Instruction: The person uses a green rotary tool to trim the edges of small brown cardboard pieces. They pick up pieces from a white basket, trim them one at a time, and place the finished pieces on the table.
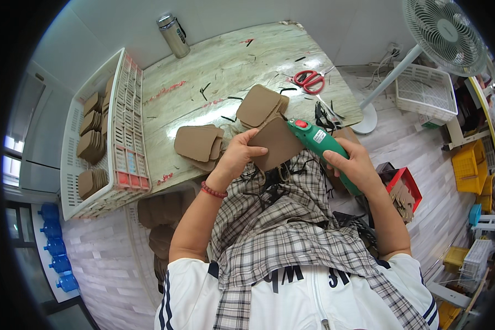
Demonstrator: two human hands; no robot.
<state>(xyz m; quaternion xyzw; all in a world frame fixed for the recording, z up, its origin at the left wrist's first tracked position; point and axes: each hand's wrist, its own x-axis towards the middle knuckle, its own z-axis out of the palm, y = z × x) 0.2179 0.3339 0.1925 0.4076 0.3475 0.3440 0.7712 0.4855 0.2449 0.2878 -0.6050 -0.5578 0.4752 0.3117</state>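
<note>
My left hand (238, 157) pinches a brown, round-cornered flat piece (280, 146) by its left side, thumb on top. In my right hand (355, 164) is a green handheld power tool (316, 138) with a red switch. The tool's narrow tip meets or nearly meets the piece's far right corner; exact contact is too small to tell. Just beyond lies a stack of similar brown pieces (258, 104) on the marbled table (198, 71). A second stack (197, 142) sits left of my left hand. Red-handled scissors (309, 82) rest farther right, among black scraps.
A white plastic basket (132, 110) holding brown stacks stands at the table's left. At the back is a steel thermos (174, 38). To the right are a standing fan (445, 30), a white crate (426, 93), a red box (415, 187) of brown pieces and yellow bins (470, 165).
</note>
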